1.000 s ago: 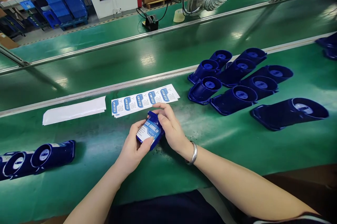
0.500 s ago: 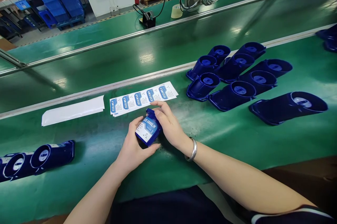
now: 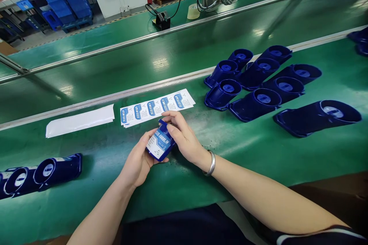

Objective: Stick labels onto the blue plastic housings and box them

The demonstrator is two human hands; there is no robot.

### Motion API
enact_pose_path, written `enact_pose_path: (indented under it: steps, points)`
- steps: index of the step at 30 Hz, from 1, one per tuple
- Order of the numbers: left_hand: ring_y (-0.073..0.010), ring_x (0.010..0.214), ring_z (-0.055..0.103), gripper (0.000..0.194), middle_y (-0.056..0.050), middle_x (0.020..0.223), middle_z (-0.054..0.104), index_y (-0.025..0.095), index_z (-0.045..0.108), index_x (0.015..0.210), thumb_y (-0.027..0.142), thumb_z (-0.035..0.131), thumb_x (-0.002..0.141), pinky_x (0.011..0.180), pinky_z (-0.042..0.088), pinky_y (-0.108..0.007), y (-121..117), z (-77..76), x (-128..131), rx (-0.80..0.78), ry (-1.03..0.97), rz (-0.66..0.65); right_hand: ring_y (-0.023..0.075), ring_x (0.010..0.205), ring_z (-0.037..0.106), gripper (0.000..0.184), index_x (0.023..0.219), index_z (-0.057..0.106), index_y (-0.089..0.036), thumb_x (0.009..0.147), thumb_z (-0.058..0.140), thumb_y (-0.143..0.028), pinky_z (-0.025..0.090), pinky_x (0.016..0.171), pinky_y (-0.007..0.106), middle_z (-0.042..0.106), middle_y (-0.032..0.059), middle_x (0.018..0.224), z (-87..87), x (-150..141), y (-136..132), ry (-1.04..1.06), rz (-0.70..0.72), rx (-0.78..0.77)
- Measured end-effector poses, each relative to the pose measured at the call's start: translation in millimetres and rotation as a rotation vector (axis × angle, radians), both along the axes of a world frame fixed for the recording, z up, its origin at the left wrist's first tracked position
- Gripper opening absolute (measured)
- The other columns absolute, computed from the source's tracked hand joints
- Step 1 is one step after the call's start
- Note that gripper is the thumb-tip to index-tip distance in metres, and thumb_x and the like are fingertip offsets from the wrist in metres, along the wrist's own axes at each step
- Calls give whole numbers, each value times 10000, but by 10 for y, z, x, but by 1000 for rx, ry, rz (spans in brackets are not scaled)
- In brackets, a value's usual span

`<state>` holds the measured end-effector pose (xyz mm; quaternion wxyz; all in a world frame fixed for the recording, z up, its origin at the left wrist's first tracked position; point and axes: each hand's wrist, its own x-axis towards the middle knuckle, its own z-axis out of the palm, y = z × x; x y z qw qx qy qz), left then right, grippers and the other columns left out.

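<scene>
Between my hands is a dark blue plastic housing [image 3: 160, 154] with a blue and white printed label [image 3: 159, 143] on its upper face. My left hand [image 3: 139, 157] grips its left side and underside, the thumb along the label's edge. My right hand [image 3: 185, 137] closes over the right side, fingers at the housing's far end. Just beyond them lies a sheet of similar labels [image 3: 156, 107]. Left of it rests a blank white backing strip [image 3: 80, 120]. The housing's underside is hidden.
Several blue housings [image 3: 263, 97] stand grouped on the green bench at right, with a larger-looking one [image 3: 316, 118] nearer. More labelled housings [image 3: 57, 170] lie in a row at left. A metal rail [image 3: 135, 41], a soldering iron stand [image 3: 162, 21] and a tape roll [image 3: 193, 12] are farther back.
The left fingers have shifted round under the housing, and the left thumb has moved in along the label. The housing has tilted slightly and moved a little left. The right hand keeps its hold.
</scene>
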<state>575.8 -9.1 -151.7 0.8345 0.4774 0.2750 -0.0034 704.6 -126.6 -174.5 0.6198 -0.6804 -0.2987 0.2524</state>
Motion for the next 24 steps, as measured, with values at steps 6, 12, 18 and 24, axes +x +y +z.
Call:
enact_pose_path:
  steps: [6,12,18,24]
  points:
    - [-207,969,661,357,-95,1172,677,198,710,1172,401,744,879,794,576,-313,55,-29,24,-251,64,148,87,1244,558,572,1381,430,-225,925,408,-570,499,1111,275,531,65,1351,-14,-37,-75,-279,190,159]
    - [-185,956,662,340,-105,1112,702,167,749,1131,362,784,855,816,556,-287,41,-53,-2,-262,-18,174,82,1269,555,537,1388,436,-249,953,353,-552,491,1128,272,532,49,1368,-20,-3,-115,-314,276,173]
    - [-152,913,645,340,-80,1068,687,173,730,1124,405,766,877,779,555,-253,-36,-66,-36,-132,-87,171,69,1185,576,517,1360,477,-234,958,337,-527,505,1093,259,559,54,1303,-53,-9,-110,-354,237,147]
    - [-240,984,644,556,-109,1254,572,219,553,1327,437,762,861,704,629,-386,-108,-57,-60,146,-133,43,58,1178,590,518,1374,481,-233,972,318,-517,506,1081,236,569,52,1308,-94,-28,-96,-272,178,93]
